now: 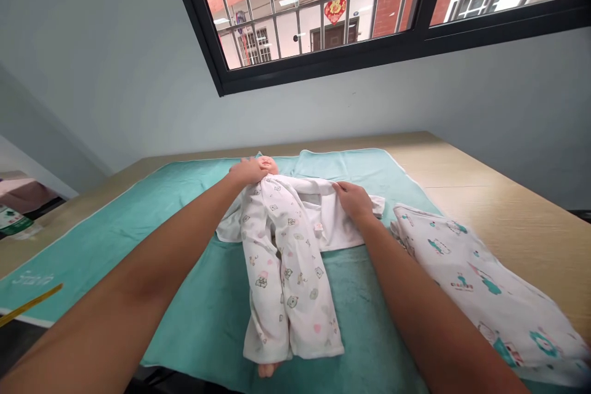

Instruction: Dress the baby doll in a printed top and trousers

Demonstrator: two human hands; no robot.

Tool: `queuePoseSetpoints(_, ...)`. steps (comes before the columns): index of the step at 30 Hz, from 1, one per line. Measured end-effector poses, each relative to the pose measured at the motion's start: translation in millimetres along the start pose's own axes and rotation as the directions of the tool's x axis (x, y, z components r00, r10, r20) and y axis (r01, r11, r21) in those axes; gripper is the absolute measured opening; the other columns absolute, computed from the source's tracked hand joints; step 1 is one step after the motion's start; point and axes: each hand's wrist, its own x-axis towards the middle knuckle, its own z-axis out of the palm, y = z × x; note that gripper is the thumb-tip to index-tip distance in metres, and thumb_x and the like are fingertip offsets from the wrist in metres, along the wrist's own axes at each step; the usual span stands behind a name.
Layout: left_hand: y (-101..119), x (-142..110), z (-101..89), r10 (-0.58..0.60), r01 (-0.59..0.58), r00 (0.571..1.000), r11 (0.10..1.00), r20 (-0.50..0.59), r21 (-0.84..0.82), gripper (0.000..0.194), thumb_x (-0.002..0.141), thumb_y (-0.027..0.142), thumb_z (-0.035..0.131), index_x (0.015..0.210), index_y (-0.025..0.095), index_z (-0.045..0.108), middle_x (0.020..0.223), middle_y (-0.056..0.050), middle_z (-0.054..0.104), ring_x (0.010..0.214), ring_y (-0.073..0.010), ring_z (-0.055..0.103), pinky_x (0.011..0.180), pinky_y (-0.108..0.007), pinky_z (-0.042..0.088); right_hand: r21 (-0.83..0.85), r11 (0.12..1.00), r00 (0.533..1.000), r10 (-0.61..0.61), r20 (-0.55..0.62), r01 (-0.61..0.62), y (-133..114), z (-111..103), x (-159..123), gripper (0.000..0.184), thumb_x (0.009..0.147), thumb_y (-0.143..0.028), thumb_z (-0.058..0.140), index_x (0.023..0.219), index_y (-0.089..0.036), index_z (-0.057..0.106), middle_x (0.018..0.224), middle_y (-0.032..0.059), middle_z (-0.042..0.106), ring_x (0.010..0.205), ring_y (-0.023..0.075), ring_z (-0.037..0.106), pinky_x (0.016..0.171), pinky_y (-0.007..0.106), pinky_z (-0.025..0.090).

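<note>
Head view: doll (266, 164) face up on the teal towel (198, 301), under a printed suit (300, 283). Right hand (354, 199) with fingers closed on the edge of a white top (344, 225); left hand (247, 170) with fingers bent beside the doll's head, whether gripping anything: cannot tell. Too hard a sideways tug: likely to drag doll or bunch towel. Printed cloth (489, 295) beside the right arm (415, 295) on the tabletop (471, 178), probably hampering any outward sweep; yellow stick (32, 305) far left.
</note>
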Motion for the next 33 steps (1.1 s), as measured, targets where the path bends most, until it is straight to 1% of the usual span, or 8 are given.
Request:
queuePoseSetpoints(3,38,-14,11.3,0.175,-0.158,0.980,0.973,-0.090,0.166,0.049,0.089,0.036,0.052,0.135,0.021,0.046,0.154,-0.016,0.034,0.144,-0.0383,0.025,0.113,-0.052,0.027,0.044,0.999,1.000,0.023,-0.010,-0.022,1,0,1,0.037,0.096,-0.045,0.043,0.095,-0.026,0.075,0.098,0.0043,0.074,0.086,0.0213,0.061,0.067,0.027,0.036)
queuePoseSetpoints(5,66,-22,26.8,0.298,-0.287,0.955,0.927,-0.010,0.240,0.040,0.087,0.039,0.054,0.126,0.027,0.056,0.144,-0.010,0.049,0.134,-0.0330,0.042,0.109,-0.045,0.033,0.070,0.997,0.999,0.036,-0.013,-0.035,3,1,2,0.036,0.096,-0.044,0.044,0.097,-0.026,0.074,0.099,0.0040,0.074,0.088,0.0212,0.061,0.068,0.027,0.036)
queuePoseSetpoints(8,97,-30,54.7,0.388,-0.417,0.909,0.854,0.155,0.311,0.026,0.077,0.040,0.067,0.099,0.027,0.069,0.114,-0.008,0.066,0.108,-0.0303,0.060,0.094,-0.040,0.045,0.098,0.995,0.999,0.039,-0.018,-0.037,6,2,4,0.034,0.096,-0.041,0.044,0.100,-0.026,0.074,0.101,0.0032,0.074,0.089,0.0202,0.061,0.070,0.026,0.038)
queuePoseSetpoints(11,108,-28,77.8,0.425,-0.464,0.886,0.807,0.186,0.365,0.029,0.074,0.032,0.069,0.103,0.027,0.069,0.116,-0.011,0.065,0.106,-0.0310,0.061,0.090,-0.041,0.045,0.105,0.994,0.999,0.031,-0.016,-0.029,8,2,6,0.032,0.096,-0.039,0.045,0.098,-0.025,0.073,0.101,0.0028,0.074,0.090,0.0195,0.062,0.072,0.025,0.039)
queuePoseSetpoints(15,103,-16,93.1,0.403,-0.429,0.902,0.798,0.154,0.424,0.037,0.082,0.031,0.061,0.118,0.022,0.061,0.120,-0.016,0.063,0.111,-0.0319,0.059,0.091,-0.044,0.044,0.097,0.995,0.999,0.032,-0.020,-0.030,7,1,6,0.031,0.096,-0.039,0.044,0.096,-0.025,0.072,0.100,0.0032,0.074,0.091,0.0195,0.061,0.072,0.025,0.038)
queuePoseSetpoints(22,95,-6,84.4,0.391,-0.413,0.908,0.778,0.151,0.474,0.034,0.082,0.030,0.061,0.115,0.021,0.060,0.119,-0.015,0.065,0.110,-0.0311,0.059,0.091,-0.042,0.043,0.079,0.995,0.998,0.055,-0.028,-0.053,6,0,3,0.035,0.097,-0.040,0.040,0.092,-0.024,0.071,0.094,0.0043,0.073,0.086,0.0194,0.060,0.067,0.026,0.036)
queuePoseSetpoints(27,88,-14,67.2,0.389,-0.405,0.911,0.777,0.139,0.481,0.032,0.080,0.037,0.063,0.109,0.023,0.062,0.111,-0.013,0.066,0.104,-0.0301,0.060,0.088,-0.040,0.045,0.073,0.995,0.997,0.065,-0.038,-0.062,7,0,4,0.035,0.096,-0.039,0.041,0.090,-0.023,0.071,0.094,0.0053,0.073,0.087,0.0194,0.060,0.069,0.026,0.036)
queuePoseSetpoints(33,84,-28,47.4,0.390,-0.384,0.917,0.797,0.089,0.465,0.029,0.081,0.028,0.062,0.108,0.020,0.059,0.106,-0.014,0.065,0.102,-0.0311,0.061,0.084,-0.039,0.045,0.051,0.996,0.997,0.073,-0.040,-0.071,6,2,4,0.035,0.097,-0.041,0.040,0.091,-0.023,0.071,0.098,0.0065,0.073,0.088,0.0197,0.060,0.068,0.026,0.034)
